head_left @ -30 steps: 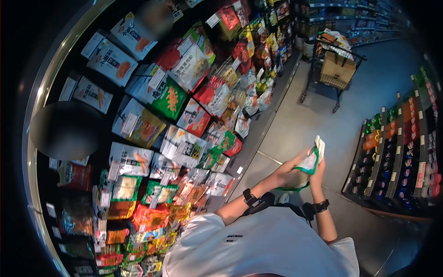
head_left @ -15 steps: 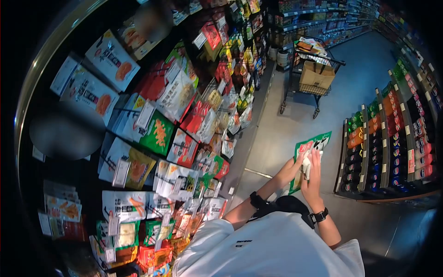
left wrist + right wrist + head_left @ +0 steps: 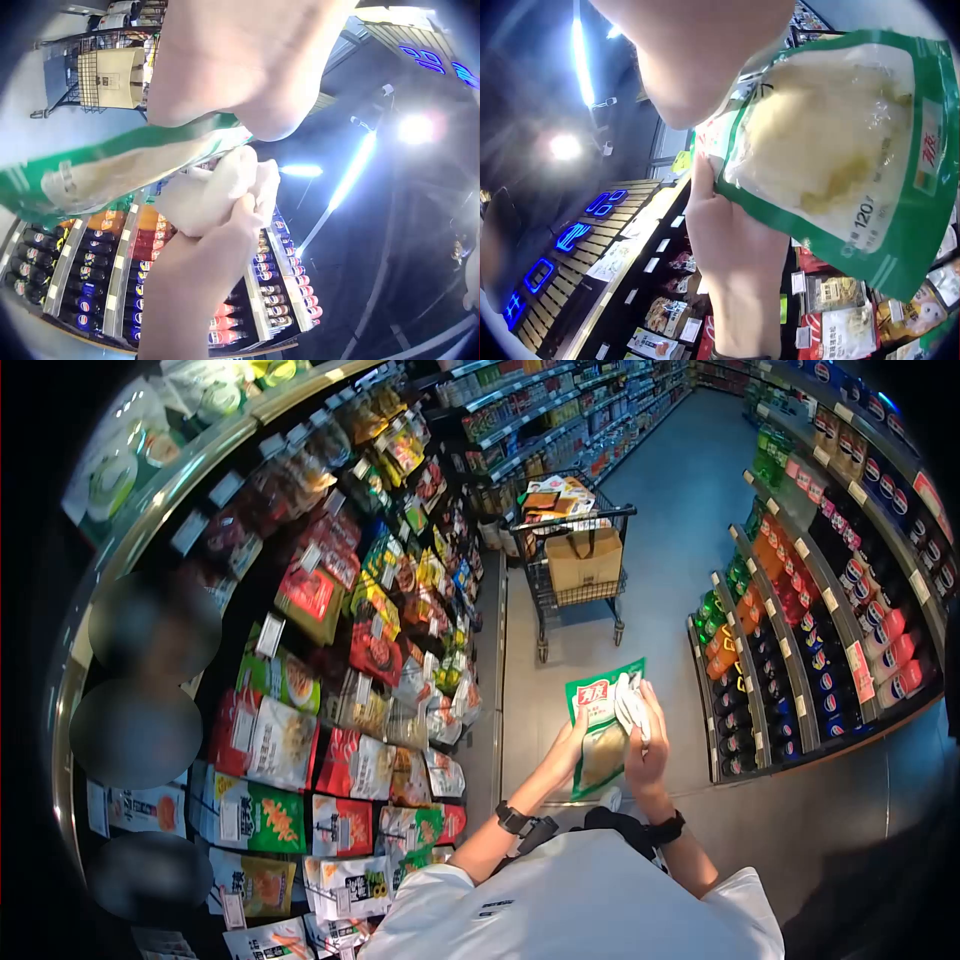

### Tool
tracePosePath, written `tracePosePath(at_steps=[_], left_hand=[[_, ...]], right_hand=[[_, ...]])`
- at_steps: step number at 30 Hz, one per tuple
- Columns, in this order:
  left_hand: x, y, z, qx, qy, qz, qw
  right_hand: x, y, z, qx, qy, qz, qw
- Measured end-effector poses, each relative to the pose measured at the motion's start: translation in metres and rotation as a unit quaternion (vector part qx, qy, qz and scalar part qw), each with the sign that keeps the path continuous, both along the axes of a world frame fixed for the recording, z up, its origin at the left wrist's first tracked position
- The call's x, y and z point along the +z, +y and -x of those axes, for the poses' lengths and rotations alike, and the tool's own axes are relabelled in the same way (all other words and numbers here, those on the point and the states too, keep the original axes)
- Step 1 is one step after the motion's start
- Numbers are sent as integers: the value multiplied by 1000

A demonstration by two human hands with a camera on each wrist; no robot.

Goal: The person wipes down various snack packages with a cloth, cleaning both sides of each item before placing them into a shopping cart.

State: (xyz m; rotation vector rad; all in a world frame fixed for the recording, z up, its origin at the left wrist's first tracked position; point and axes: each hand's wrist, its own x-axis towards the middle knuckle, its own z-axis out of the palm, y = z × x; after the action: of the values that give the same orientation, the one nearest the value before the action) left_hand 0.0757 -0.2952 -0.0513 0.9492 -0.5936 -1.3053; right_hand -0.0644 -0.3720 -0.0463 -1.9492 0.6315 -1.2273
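A green-edged snack pouch [image 3: 600, 735] with a red label and a pale filled middle hangs in front of the person's chest, over the floor. My left hand [image 3: 566, 752] grips its left edge, thumb on the front; the right wrist view shows the left fingers [image 3: 703, 184] at the pouch's border. My right hand [image 3: 646, 752] holds a crumpled white cloth [image 3: 630, 705] against the pouch's upper right part. In the left wrist view, the right thumb presses into this cloth [image 3: 206, 199], close under the pouch.
Hanging bagged snacks [image 3: 285, 740] fill the rack along the left. A shopping cart [image 3: 570, 520] with a brown paper bag [image 3: 585, 565] stands ahead in the aisle. To the right, sloping shelves hold soda bottles [image 3: 825, 680]. Farther shelving [image 3: 560, 420] lines the back.
The pouch has turned from steeply tilted to face-up, its label now visible. Both hands stay with it, the cloth moving to its upper right. The head view has swung, shifting cart and shelves.
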Motion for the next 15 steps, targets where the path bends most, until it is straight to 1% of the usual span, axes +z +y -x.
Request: tracePosePath(at_steps=[1,3,4,7,8,11,12,15], left_hand=[[1,-19,0,-2,0,2,1000],[6,-57,2,-7,3,6,1000],[15,-77,9,25,1,40,999],[12,-121,-4,19,185,5,983],[12,-133,-8,32,187,17,982],[-1,-167,-35,2,280,53,959],[12,-175,-36,26,276,37,960],[-11,-206,-52,53,287,25,956]], right_hand=[[1,-13,-1,-9,-8,13,1000],[3,-33,-8,-9,13,63,998],[4,-42,-14,-15,24,95,995],[-3,-74,-10,33,49,178,982],[-7,-84,-11,49,42,177,982],[-6,-113,-8,119,80,150,978],[-8,-123,-8,135,102,136,976],[-34,-170,-14,152,104,162,970]])
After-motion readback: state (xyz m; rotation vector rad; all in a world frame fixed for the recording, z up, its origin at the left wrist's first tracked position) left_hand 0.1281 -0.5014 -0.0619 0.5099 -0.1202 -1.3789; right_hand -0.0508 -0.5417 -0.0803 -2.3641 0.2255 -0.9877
